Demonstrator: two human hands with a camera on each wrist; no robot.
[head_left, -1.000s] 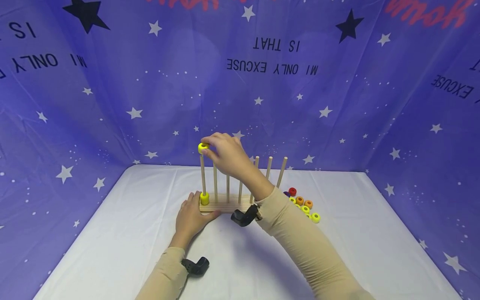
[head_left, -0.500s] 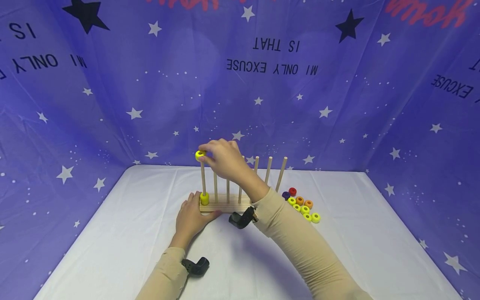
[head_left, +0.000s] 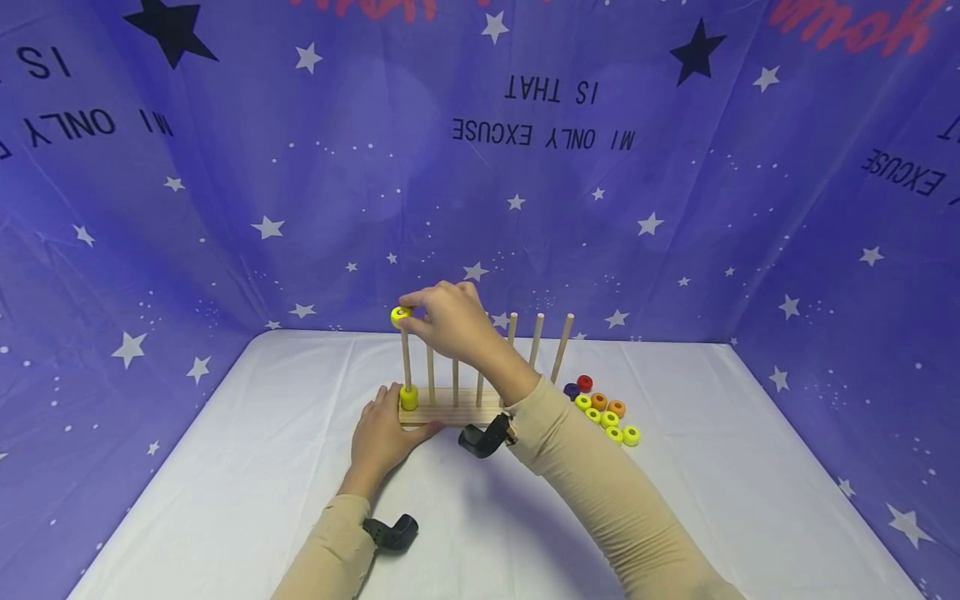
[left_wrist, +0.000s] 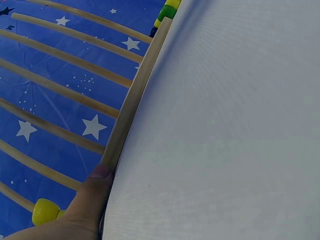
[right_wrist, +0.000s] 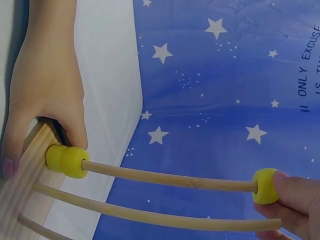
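A wooden peg rack (head_left: 450,408) with several upright pegs stands on the table. My left hand (head_left: 381,433) grips its left end, the thumb (left_wrist: 92,190) along the front side and the fingers behind. Two yellow beads (right_wrist: 67,160) sit stacked at the foot of the leftmost peg (right_wrist: 170,179). At the top of that same peg, my right hand (head_left: 453,321) pinches another yellow bead (right_wrist: 265,186) between thumb and fingers. The peg's tip enters this bead's hole. My right hand and forearm hide parts of the other pegs and the rack's right end.
Right of the rack lie loose beads: several yellow beads (head_left: 610,419), two orange beads (head_left: 598,402), a red bead (head_left: 585,383) and a dark purple bead (head_left: 572,390). A green bead (left_wrist: 167,12) shows past the rack's far end. A starry purple cloth (head_left: 480,208) hangs behind the table.
My right hand has come down slightly and to the left with the yellow bead, from above the leftmost peg onto its tip. The left hand keeps its place.
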